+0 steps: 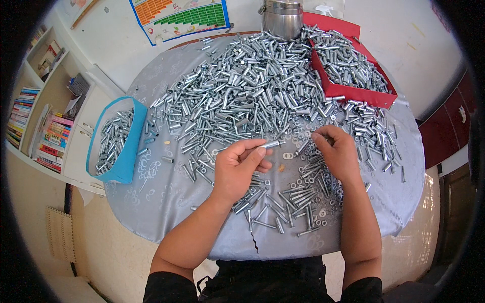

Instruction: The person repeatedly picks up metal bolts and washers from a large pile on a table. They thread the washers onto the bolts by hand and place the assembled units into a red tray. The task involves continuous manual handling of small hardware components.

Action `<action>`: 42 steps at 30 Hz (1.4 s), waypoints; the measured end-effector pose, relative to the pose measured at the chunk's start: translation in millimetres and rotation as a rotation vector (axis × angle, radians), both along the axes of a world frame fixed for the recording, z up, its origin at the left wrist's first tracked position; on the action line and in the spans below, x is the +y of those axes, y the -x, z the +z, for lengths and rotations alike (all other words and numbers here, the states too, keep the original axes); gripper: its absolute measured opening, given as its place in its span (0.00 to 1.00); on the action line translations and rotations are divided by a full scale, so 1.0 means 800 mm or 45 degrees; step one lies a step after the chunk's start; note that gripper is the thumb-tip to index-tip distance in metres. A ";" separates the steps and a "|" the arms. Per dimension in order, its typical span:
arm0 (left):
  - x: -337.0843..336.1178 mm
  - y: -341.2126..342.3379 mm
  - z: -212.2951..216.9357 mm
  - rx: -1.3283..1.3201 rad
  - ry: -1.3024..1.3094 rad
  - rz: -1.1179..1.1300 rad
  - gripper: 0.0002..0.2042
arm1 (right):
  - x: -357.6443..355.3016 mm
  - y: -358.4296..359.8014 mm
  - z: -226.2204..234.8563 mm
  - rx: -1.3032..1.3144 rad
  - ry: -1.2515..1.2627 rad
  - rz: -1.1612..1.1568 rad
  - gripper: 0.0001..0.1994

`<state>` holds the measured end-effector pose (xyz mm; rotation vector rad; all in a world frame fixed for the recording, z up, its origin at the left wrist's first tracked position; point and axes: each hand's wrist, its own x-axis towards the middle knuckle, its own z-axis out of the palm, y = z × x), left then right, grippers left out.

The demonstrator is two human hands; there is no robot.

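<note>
My left hand (236, 166) pinches a shiny metal sleeve with a bolt in it (272, 144) between thumb and fingers, its thin end pointing right. To the right, my right hand (335, 151) hovers low over the loose hardware with its fingers curled; whatever its fingertips hold is hidden. Washers and nuts (322, 213) lie scattered under and in front of the right hand. Between my forearms several bolts (301, 196) lie loose on the cloth. Beyond both hands rises a big heap of silver sleeves and bolts (242, 86).
A blue box (121, 164) of metal sleeves stands at the left edge of the round, grey-clothed table (166, 207). At the back right is a red box (361, 96) full of similar parts, beside a steel container (282, 21). A bookshelf (50, 101) stands left.
</note>
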<state>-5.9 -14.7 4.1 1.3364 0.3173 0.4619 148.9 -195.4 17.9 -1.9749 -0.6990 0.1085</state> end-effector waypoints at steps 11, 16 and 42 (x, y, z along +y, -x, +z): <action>-0.002 -0.002 -0.001 -0.009 -0.016 0.017 0.11 | 0.032 -0.005 -0.026 -0.676 0.317 0.114 0.06; -0.002 -0.001 -0.002 0.000 -0.016 0.020 0.11 | 0.040 -0.003 -0.028 -0.644 0.409 0.099 0.06; -0.004 -0.002 -0.002 0.018 0.001 -0.013 0.11 | 0.040 0.050 -0.007 0.091 -0.335 0.132 0.04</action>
